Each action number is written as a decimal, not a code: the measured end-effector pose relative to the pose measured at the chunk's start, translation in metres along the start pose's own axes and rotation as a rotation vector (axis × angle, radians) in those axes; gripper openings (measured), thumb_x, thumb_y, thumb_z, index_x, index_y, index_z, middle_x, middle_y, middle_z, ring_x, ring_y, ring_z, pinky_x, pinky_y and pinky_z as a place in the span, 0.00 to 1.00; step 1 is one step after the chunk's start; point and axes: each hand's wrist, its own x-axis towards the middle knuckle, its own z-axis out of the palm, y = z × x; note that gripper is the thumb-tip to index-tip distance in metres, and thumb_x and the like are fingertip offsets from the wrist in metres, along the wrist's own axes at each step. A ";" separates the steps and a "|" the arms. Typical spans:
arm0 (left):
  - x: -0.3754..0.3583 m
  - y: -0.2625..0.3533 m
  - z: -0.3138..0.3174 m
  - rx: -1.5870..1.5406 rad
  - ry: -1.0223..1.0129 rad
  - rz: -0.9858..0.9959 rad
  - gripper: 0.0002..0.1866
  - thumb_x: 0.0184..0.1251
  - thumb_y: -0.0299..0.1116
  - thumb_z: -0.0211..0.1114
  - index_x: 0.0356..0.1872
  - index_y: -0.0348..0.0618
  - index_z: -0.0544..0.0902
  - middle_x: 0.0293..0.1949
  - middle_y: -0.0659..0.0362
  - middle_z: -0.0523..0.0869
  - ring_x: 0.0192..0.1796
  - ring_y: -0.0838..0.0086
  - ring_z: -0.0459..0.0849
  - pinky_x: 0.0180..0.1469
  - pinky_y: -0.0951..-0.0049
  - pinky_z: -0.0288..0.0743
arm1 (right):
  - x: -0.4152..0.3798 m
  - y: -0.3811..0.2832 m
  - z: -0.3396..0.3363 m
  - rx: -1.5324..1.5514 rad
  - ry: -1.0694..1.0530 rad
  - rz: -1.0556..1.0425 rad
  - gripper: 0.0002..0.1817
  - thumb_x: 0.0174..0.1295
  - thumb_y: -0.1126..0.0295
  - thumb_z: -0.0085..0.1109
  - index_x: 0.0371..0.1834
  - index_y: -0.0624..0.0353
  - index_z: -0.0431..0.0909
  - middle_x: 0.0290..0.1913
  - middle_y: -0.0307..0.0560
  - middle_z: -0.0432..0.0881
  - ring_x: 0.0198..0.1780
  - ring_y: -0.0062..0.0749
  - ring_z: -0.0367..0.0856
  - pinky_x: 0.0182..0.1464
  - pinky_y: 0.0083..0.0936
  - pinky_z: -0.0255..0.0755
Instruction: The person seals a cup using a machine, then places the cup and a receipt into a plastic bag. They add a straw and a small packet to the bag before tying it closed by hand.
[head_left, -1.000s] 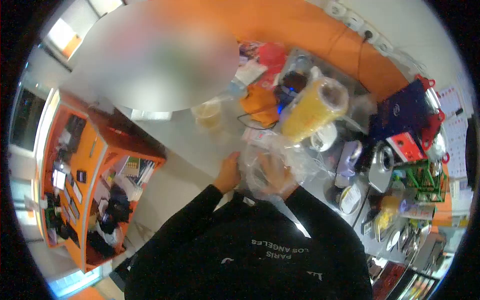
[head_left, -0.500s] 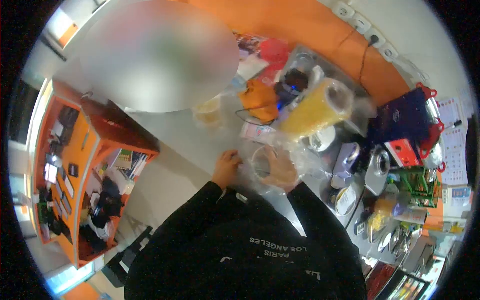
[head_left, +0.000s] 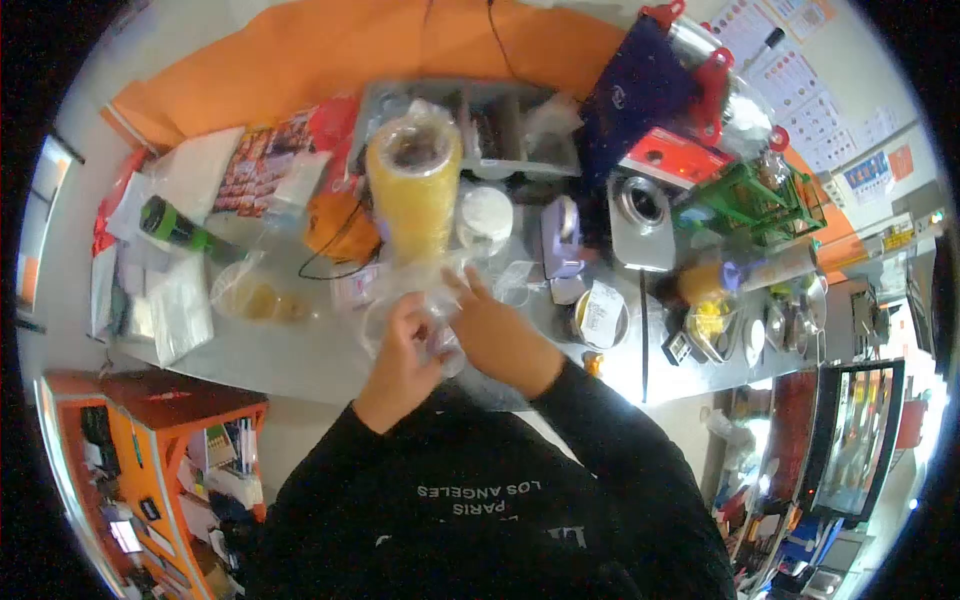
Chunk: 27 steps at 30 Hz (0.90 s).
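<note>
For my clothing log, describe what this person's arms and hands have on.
Long, plain black fabric sleeves reach the wrists, part of a black top with pale chest lettering. The left hand and right hand are ungloved; no watch shows.

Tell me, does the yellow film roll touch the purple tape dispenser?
Apart. The head view shows a white round item between the yellow film roll and purple tape dispenser.

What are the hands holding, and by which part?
The left hand grips clear plastic; the right hand is against it. Which part is too blurred to tell.
</note>
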 end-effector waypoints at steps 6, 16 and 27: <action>-0.021 -0.005 -0.037 -0.045 0.158 -0.129 0.05 0.64 0.22 0.60 0.40 0.37 0.78 0.40 0.58 0.80 0.48 0.73 0.79 0.52 0.73 0.72 | -0.076 0.059 -0.077 0.801 0.079 0.886 0.14 0.63 0.65 0.65 0.45 0.64 0.81 0.50 0.64 0.82 0.49 0.49 0.83 0.52 0.37 0.77; -0.048 0.023 -0.049 -0.266 0.190 -0.117 0.15 0.76 0.35 0.53 0.56 0.38 0.78 0.52 0.54 0.83 0.42 0.77 0.75 0.49 0.74 0.70 | -0.164 0.168 0.064 -0.026 -0.168 1.188 0.67 0.36 0.45 0.77 0.80 0.47 0.43 0.70 0.82 0.52 0.73 0.77 0.51 0.68 0.63 0.58; -0.052 0.024 -0.048 -0.210 0.438 -0.085 0.12 0.76 0.35 0.48 0.47 0.42 0.77 0.36 0.64 0.77 0.34 0.81 0.71 0.38 0.79 0.66 | 0.018 -0.012 -0.131 0.506 -0.122 0.112 0.57 0.36 0.55 0.78 0.73 0.55 0.57 0.64 0.64 0.65 0.68 0.59 0.63 0.70 0.44 0.59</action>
